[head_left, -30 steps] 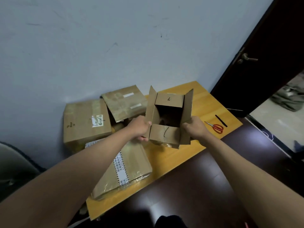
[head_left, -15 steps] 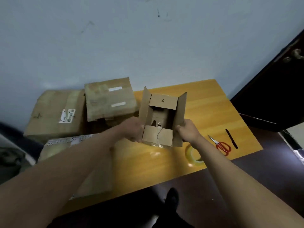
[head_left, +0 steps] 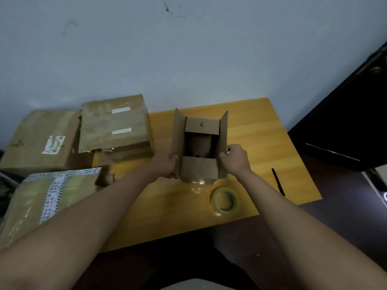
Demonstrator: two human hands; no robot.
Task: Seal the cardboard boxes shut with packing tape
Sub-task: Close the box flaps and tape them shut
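A small open cardboard box (head_left: 199, 170) stands on the yellow wooden table (head_left: 261, 143), its four flaps up and its inside dark. My left hand (head_left: 166, 164) grips the box's left flap and side. My right hand (head_left: 235, 159) grips the right flap, fingers curled over its edge. A roll of clear packing tape (head_left: 225, 200) lies flat on the table just in front of the box, to its right, untouched.
Two taped boxes (head_left: 114, 122) (head_left: 39, 139) sit at the back left against the wall. A flat parcel with printed tape (head_left: 50, 193) lies at the near left. A black pen (head_left: 278, 182) lies near the table's right edge. A dark door (head_left: 345, 122) stands at right.
The view has swung left and down, bringing the tape roll into sight. The box has come to rest on the table, both hands still holding its side flaps. The scissors are out of sight.
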